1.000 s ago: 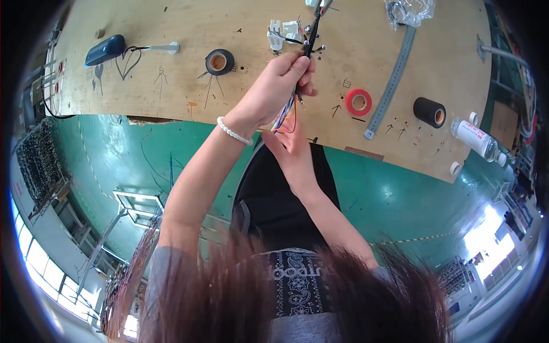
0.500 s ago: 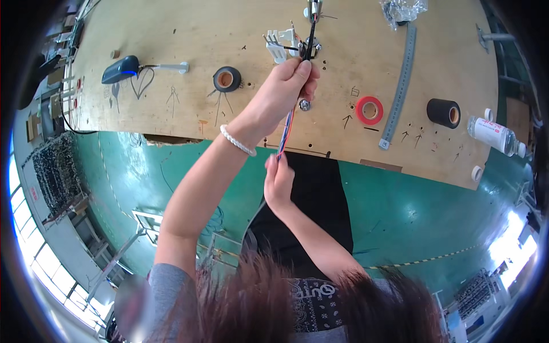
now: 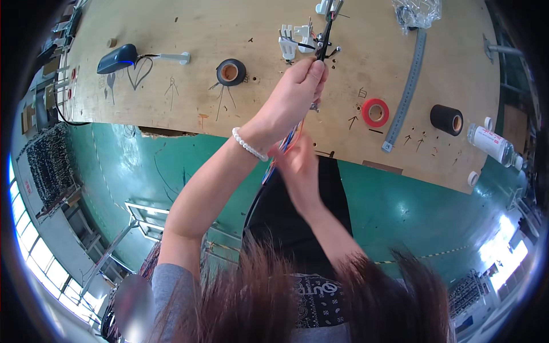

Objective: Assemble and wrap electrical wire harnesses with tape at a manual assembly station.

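My left hand point(image 3: 303, 83), with a white beaded bracelet at its wrist, is closed around a wire bundle. The black-sheathed part of the wire bundle point(image 3: 324, 44) runs up from my fist past the connector holders. Below the fist, loose blue, orange and white wires point(image 3: 293, 136) hang over the table's front edge. My right hand point(image 3: 302, 168) is at these loose wires, its thumb beside them. Motion smears its fingers, so whether they grip the wires cannot be made out. White connector holders point(image 3: 287, 47) stand on the board just beyond my left hand.
On the wooden table point(image 3: 189, 103) lie a black tape roll point(image 3: 230, 72), a red tape roll point(image 3: 375, 112), a steel ruler point(image 3: 407, 91), a wide black roll point(image 3: 446, 119), a plastic bottle point(image 3: 493, 143), a dark device point(image 3: 117, 59) and a clear plastic bag point(image 3: 420, 12).
My right hand has moved up and slightly right along the loose wires, which now spread more. My left hand keeps its hold on the bundle. The whole view has shifted slightly.
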{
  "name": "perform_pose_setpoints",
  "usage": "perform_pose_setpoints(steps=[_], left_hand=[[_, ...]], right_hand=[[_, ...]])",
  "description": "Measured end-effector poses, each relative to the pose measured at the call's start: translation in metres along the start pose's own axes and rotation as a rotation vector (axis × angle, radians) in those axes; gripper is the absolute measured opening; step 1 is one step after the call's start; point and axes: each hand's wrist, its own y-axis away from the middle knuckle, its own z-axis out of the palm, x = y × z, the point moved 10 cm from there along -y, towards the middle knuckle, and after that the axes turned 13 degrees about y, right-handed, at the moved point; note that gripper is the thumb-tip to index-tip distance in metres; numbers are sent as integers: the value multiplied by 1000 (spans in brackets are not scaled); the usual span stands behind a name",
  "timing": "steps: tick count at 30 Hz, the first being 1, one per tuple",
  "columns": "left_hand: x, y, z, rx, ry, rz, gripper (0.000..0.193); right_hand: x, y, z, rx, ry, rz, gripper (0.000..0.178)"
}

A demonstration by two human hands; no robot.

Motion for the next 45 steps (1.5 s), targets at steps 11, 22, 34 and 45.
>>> perform_pose_setpoints(steps=[11,22,34,45], left_hand=[[1,-7,10,-42,159,-219,32],[-15,2,0,235,284,0,34],[-3,12,3,449,123,359,40],[-16,10,1,451,373,456,26]], right_hand=[[40,6,-5,351,302,-62,36],[13,28,-25,-79,811,-37,24],[-82,-118,129,-687,1853,-551,46],[-168,-91,90,-540,960,-459,28]])
